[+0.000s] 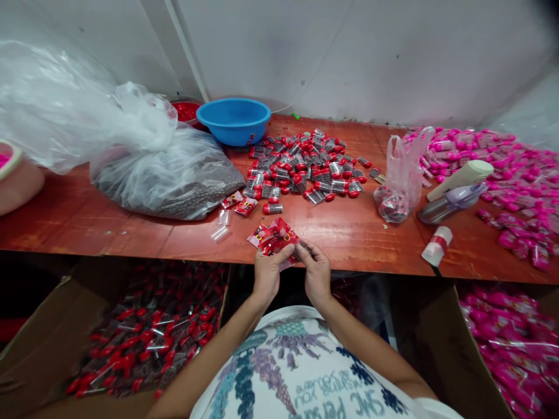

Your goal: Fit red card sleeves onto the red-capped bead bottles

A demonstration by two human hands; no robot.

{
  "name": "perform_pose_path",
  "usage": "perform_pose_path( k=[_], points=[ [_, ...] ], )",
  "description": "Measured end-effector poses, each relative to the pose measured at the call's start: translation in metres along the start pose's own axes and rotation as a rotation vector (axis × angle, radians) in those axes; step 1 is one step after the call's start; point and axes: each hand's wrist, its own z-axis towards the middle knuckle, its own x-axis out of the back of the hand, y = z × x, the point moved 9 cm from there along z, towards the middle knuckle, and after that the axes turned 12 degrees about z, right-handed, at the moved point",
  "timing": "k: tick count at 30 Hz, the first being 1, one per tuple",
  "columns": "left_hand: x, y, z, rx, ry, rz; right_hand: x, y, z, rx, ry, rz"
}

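My left hand [267,270] is closed on several small red printed packets [276,234] at the front edge of the table, thumb on top. Close against it, my right hand [317,270] pinches at the packets' right side; whatever is between its fingertips is partly hidden. Beyond my hands is a pile of small clear tubes with red caps and dark contents [305,166]. Two more red packets [245,206] lie to the left of the pile, near some clear empty tubes [220,234].
A large clear bag of dark pellets [174,174] and a blue basin [234,116] stand at the back left. To the right are a small plastic bag [395,201], a drinking bottle [452,203] and pink items [519,174]. Below the table, a carton [85,297] holds red-capped tubes.
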Motion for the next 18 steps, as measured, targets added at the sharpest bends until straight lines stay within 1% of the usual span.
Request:
perform_pose_path(
  k=[2, 3, 6, 8, 10, 13, 15, 18],
  points=[
    [-0.001, -0.001, 0.0, -0.005, -0.006, -0.01, -0.001, 0.006, 0.0, -0.078, 0.007, 0.075],
    [0.0, -0.002, 0.0, -0.006, 0.005, -0.015, -0.001, 0.007, 0.0, -0.093, 0.014, 0.093],
    [0.001, -0.006, 0.0, -0.01, 0.071, -0.038, 0.001, 0.005, 0.002, -0.056, 0.036, 0.093],
    [-0.001, -0.009, -0.001, -0.016, 0.094, -0.045, 0.001, 0.003, 0.003, -0.027, 0.039, 0.082],
    [-0.005, -0.01, -0.001, -0.027, 0.073, -0.047, 0.002, 0.001, 0.003, -0.027, 0.041, 0.084],
    [-0.01, -0.009, 0.001, -0.013, -0.02, -0.061, 0.003, -0.002, 0.003, -0.078, 0.047, 0.115],
    [-0.008, -0.007, 0.004, 0.01, -0.058, -0.091, 0.004, -0.005, 0.003, -0.118, 0.051, 0.126],
    [0.003, 0.0, 0.012, 0.04, -0.049, -0.136, 0.005, -0.009, 0.003, -0.173, 0.064, 0.138]
  ],
)
